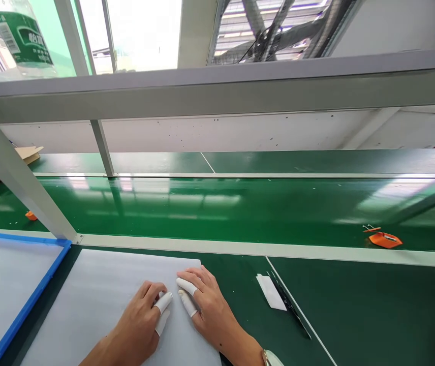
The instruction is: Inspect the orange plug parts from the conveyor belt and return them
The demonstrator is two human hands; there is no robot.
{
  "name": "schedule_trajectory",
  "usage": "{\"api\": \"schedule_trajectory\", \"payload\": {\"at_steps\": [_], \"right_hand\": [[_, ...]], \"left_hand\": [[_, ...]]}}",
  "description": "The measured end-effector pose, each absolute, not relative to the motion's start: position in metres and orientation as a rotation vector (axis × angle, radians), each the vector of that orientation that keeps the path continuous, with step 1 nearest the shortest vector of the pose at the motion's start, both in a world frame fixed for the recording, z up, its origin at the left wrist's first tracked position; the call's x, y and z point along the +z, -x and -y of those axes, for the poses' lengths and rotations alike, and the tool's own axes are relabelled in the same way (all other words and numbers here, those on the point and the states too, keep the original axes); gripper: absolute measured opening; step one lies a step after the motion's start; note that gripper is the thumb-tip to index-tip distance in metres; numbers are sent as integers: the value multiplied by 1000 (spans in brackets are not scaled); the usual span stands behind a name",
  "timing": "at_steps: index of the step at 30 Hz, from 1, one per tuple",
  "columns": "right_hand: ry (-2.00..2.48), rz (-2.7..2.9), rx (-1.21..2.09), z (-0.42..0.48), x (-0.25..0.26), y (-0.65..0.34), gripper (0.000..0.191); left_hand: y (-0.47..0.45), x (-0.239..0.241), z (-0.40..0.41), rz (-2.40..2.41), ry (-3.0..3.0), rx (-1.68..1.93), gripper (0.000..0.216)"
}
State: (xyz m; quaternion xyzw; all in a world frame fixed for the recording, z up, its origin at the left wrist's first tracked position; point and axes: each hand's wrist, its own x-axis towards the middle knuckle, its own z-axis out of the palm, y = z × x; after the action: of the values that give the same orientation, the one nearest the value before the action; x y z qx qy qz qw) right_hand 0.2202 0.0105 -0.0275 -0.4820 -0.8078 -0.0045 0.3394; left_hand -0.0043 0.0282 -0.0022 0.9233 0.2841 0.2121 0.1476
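Observation:
My left hand (141, 320) and my right hand (206, 305) rest side by side on a white foam sheet (99, 300) lying on the green workbench. White finger cots cover the fingertips of both. The fingers are loosely curled and the tips nearly meet in the middle. If they pinch anything, it is too small to make out. A watch shows at my right wrist (273, 358).
A green conveyor belt (240, 208) runs across behind the bench, carrying an orange part (384, 239) at the right and a small orange piece (31, 215) at the left. A white slip (271, 291) lies right of my hands. A blue-edged tray (7, 284) sits left; a slanted metal post (23, 188) rises there.

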Motion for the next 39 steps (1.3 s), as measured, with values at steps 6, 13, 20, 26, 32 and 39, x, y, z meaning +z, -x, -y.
{"api": "schedule_trajectory", "payload": {"at_steps": [6,13,20,26,32,39], "right_hand": [[1289,2101,39,-11,-31,-221,43],[1315,2047,109,-9,-18,-218,37],[1326,2026,92,-7,-12,-218,28],[1342,2017,111,-5,-10,-217,28],[1350,2014,116,-5,-10,-215,27],[1363,2018,120,-3,-11,-215,26]], "left_hand": [[3,-9,-35,-709,-2726,797,43],[-3,-17,-40,-505,-2737,1108,39],[-2,-10,-46,-379,-2670,1196,49],[-4,-4,-43,-288,-2655,1105,43],[-4,5,-37,-313,-2657,1142,44],[2,4,-36,-365,-2649,1137,45]]}}
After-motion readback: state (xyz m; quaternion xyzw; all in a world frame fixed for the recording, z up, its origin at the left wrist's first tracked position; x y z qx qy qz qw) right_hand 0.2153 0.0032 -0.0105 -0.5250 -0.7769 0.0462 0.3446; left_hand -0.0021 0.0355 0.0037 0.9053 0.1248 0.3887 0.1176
